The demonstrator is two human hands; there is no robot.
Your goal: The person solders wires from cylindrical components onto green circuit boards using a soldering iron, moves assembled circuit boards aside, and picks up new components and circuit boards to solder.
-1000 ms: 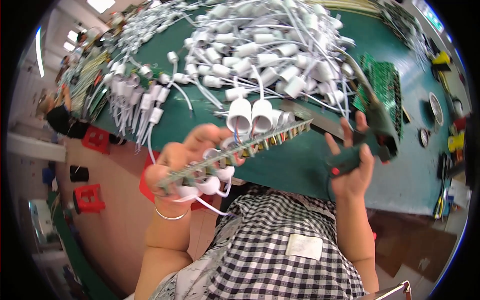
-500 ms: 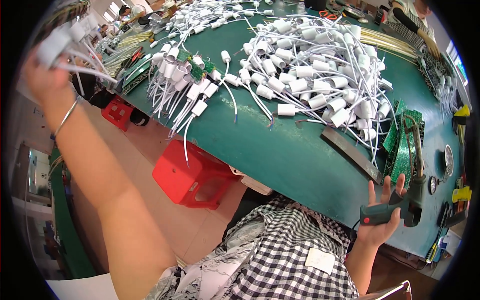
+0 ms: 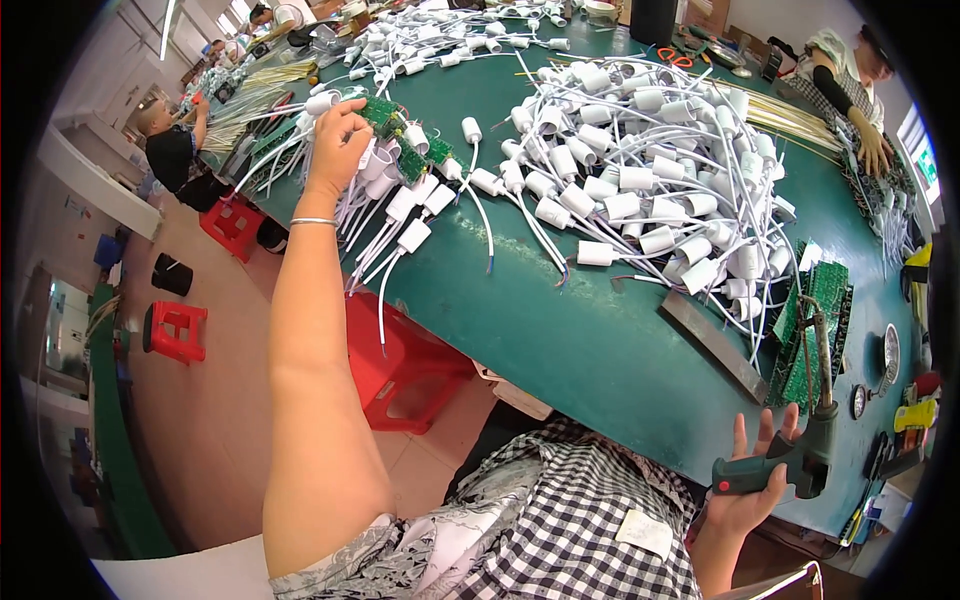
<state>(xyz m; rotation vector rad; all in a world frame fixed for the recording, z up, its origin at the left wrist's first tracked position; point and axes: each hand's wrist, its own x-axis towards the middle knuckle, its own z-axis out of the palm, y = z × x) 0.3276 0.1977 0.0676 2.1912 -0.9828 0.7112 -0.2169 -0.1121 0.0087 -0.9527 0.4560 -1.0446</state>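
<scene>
My left hand [image 3: 338,142] reaches to the far left of the green-topped table. Its fingers are curled beside a white lamp holder [image 3: 320,103] and the edge of a green circuit board [image 3: 385,115]; what they grip is hidden. Around it lie white lamp holders with white cables [image 3: 400,205], their ends hanging over the table edge. Near the front right edge, my right hand [image 3: 750,505] holds a dark green soldering gun [image 3: 770,470] with its metal tube pointing up. The thumb wraps the handle while several fingers stretch out behind it.
A large heap of white lamp holders [image 3: 650,180] covers the table's middle. A flat metal bar [image 3: 712,345] and green circuit boards [image 3: 815,330] lie to its right. Red stools [image 3: 410,370] stand below the left edge. A co-worker's hand [image 3: 872,150] is at the far right.
My left hand has come down and right from the raised upper left, where it carried white parts with cables, to the table. My right hand still holds the soldering gun, slightly lower in view.
</scene>
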